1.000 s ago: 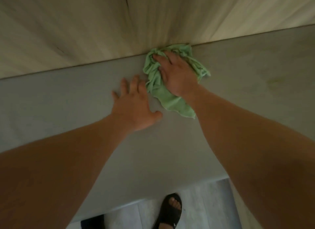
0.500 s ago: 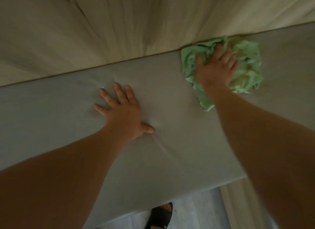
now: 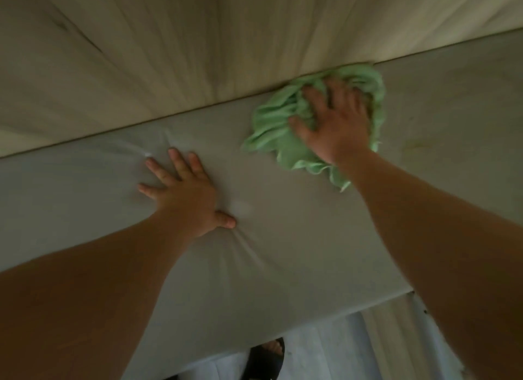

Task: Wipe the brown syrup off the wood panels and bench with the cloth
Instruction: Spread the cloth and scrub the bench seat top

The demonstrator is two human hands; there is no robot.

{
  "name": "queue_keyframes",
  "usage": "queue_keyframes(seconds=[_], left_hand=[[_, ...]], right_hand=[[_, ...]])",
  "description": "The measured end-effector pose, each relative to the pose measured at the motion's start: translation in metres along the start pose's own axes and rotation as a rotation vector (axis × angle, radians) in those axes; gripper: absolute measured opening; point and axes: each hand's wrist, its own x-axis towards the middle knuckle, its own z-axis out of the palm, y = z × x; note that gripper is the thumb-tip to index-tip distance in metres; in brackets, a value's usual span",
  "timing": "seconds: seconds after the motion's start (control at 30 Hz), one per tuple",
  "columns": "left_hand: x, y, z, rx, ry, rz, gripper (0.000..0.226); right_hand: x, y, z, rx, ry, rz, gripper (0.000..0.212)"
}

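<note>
Cloth: the green cloth [image 3: 271, 130] is lying bunched at the far edge of the table [image 3: 283, 252], touching the seam under the wood panels [image 3: 169, 54].
Right hand: the right hand [image 3: 336, 124] is pressing down on the cloth, its fingers [image 3: 311, 95] spread apart and laid flat across the folds rather than clamped round them.
Left hand: the left hand [image 3: 186, 192] is bracing flat on the table, well apart from the cloth, fingers splayed and holding nothing.
Handling: the cloth is looking light, soft and limp, likely to crumple and slide, so a broad palm over its middle seems the best hold.
Table surface: grey, smooth and padded, it is dimpling and creasing around the left palm.
Panels: pale wood with long streaked grain is rising behind the seam.
Syrup: a faint brownish smear [image 3: 416, 146] is showing on the table to the right of the cloth. It is probably remaining syrup, though it is too dim to be sure.
Below: a black sandal [image 3: 266, 360] is standing on the pale floor [image 3: 325, 351].
</note>
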Motion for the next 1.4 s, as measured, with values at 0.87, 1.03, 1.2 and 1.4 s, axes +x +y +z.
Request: queue_keyframes(seconds=[0.87,1.03,1.2,1.4], left_hand=[[-0.002,-0.009,0.009,-0.117,0.081,0.076,0.161],[0.001,-0.009,0.010,-0.115,0.079,0.063,0.160],[-0.002,-0.007,0.010,-0.094,0.092,0.042,0.158],[-0.016,-0.010,0.019,-0.075,0.211,0.042,0.151]], right_hand=[[-0.175,-0.049,0.046,0.036,0.151,-0.120,0.071],[-0.102,-0.066,0.032,0.050,0.053,0.038,0.077],[-0.035,-0.055,0.012,0.044,0.016,-0.015,0.078],[-0.065,-0.025,0.019,0.121,0.051,0.169,0.080]])
